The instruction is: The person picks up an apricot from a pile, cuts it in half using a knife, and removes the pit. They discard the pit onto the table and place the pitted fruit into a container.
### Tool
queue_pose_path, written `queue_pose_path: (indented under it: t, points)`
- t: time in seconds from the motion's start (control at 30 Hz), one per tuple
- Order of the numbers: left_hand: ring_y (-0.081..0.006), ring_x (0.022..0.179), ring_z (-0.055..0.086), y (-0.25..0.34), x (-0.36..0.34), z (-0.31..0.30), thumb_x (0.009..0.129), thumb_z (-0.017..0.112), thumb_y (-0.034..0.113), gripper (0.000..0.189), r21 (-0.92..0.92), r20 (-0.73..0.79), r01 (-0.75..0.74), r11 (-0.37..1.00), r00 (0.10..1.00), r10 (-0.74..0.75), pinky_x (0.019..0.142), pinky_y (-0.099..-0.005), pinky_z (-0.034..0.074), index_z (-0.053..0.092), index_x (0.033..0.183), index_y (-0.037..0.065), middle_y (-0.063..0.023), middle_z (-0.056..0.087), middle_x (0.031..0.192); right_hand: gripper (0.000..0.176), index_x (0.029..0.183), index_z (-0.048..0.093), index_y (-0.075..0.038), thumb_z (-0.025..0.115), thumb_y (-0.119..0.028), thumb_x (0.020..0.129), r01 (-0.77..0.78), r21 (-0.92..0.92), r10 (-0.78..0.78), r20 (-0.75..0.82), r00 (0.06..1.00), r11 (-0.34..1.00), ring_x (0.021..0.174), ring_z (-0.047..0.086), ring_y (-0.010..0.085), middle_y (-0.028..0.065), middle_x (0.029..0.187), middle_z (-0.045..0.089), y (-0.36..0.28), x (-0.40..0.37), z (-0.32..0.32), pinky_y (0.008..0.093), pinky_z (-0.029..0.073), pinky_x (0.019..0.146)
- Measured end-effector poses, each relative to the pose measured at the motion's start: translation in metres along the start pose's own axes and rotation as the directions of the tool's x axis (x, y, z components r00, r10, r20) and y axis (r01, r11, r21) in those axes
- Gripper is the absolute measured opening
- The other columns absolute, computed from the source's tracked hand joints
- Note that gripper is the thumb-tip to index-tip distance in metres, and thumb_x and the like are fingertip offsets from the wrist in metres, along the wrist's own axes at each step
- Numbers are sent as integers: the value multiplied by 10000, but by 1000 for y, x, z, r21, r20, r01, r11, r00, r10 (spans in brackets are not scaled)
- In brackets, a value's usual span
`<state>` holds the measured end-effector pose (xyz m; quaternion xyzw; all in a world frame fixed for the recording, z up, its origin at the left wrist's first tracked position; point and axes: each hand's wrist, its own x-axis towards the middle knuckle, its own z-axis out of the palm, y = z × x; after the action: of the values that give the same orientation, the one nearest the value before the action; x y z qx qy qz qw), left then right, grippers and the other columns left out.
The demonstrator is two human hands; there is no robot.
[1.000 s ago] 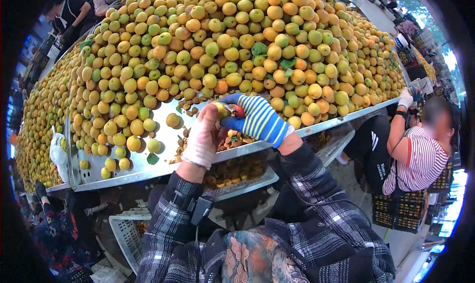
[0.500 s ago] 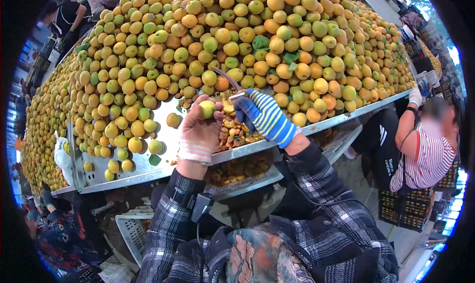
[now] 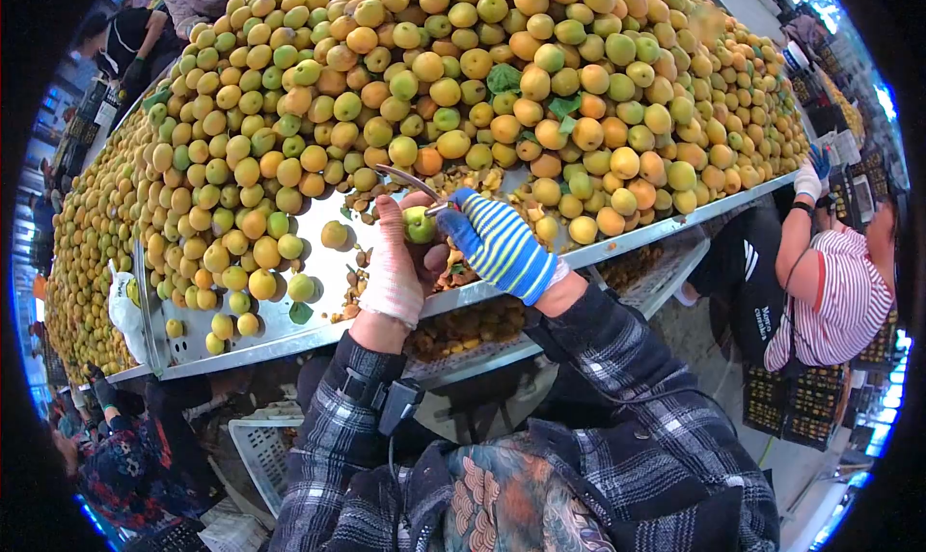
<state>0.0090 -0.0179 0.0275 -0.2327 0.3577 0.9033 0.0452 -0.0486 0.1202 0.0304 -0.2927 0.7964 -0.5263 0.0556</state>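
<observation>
My left hand, in a thin whitish glove, holds a small green-yellow fruit up by its fingertips. My right hand, in a blue glove with yellow stripes, grips a curved metal blade whose tip arches over the fruit. Both hands meet over the near edge of a metal table. Below them lies a heap of brown pits and cut pieces. A huge mound of yellow, green and orange fruit rises behind.
A white plastic crate stands under the table at lower left. A person in a red-striped shirt works at the table's right end. Other people stand at the far left. A tray of cut fruit sits below the table edge.
My left hand has turned the fruit and brought it against the blade. My right hand has swung the blade from the pit heap up over the fruit.
</observation>
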Motion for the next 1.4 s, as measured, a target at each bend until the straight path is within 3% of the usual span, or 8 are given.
queue_pose_path:
  t: [0.2, 0.63, 0.73, 0.77, 1.07, 1.23, 1.3, 1.4]
  points:
    - [-82, 565, 386, 11, -11, 4, 900, 567, 457, 487, 110, 354, -150, 983, 930, 102, 484, -202, 273, 476, 1233, 113, -43, 571, 891, 242, 899, 574, -17, 543, -255, 929, 38, -52, -45, -127, 991, 998, 674, 598, 408, 215, 710, 609, 5, 4, -9, 460, 454, 550]
    - [-40, 507, 351, 2, -4, 0, 929, 505, 481, 447, 303, 247, -233, 924, 956, 160, 451, -196, 248, 509, 1129, 81, 26, 472, 726, 257, 932, 572, -9, 535, -263, 923, 116, -207, -142, -115, 983, 972, 687, 598, 417, 236, 740, 611, -4, -6, -14, 490, 455, 584]
    - [-96, 717, 461, -26, 24, -39, 955, 480, 408, 368, 667, 343, -520, 534, 850, 399, 617, -258, 411, 523, 1095, 70, 13, 506, 831, 234, 993, 593, -44, 546, -251, 894, 95, -194, -112, -80, 990, 976, 734, 598, 423, 222, 788, 623, 4, -13, -12, 488, 464, 613]
    - [-72, 706, 445, -16, 14, -27, 950, 510, 365, 328, 510, 286, -340, 790, 934, 217, 596, -249, 399, 523, 1100, 73, 27, 493, 826, 245, 1002, 599, -54, 549, -265, 889, 53, -182, -62, -42, 997, 982, 735, 607, 407, 210, 797, 628, 6, -13, -12, 479, 470, 613]
    - [-103, 910, 486, -7, 8, -16, 941, 524, 446, 481, 493, 276, -315, 811, 941, 198, 814, -242, 421, 470, 1178, 31, -22, 542, 984, 328, 824, 570, 3, 465, -274, 964, 33, -126, -46, -100, 994, 991, 601, 568, 421, 227, 639, 571, 23, -9, 8, 467, 403, 506]
    - [-147, 945, 551, -4, 11, -14, 949, 543, 320, 371, 659, 296, -434, 615, 901, 318, 837, -296, 461, 445, 1182, 49, -67, 583, 999, 368, 806, 587, -72, 446, -360, 987, -122, 234, 131, -24, 991, 965, 444, 456, 108, -23, 543, 478, 18, -8, 10, 275, 326, 409]
    - [-166, 950, 559, -3, 12, -14, 943, 542, 262, 346, 749, 303, -450, 486, 885, 353, 836, -307, 467, 433, 1194, 52, -80, 586, 1005, 412, 799, 584, -132, 414, -464, 974, -588, 656, 511, 339, 790, 473, 346, 333, 85, -65, 483, 369, 13, -8, 7, 253, 260, 330]
    - [-177, 960, 563, -2, 8, -9, 930, 557, 262, 370, 675, 300, -457, 580, 887, 351, 849, -316, 466, 428, 1206, 51, -90, 583, 1020, 456, 757, 544, -163, 382, -542, 953, -705, 704, 255, 700, 667, -86, 345, 286, 80, -81, 481, 297, 23, -7, -3, 259, 230, 326]
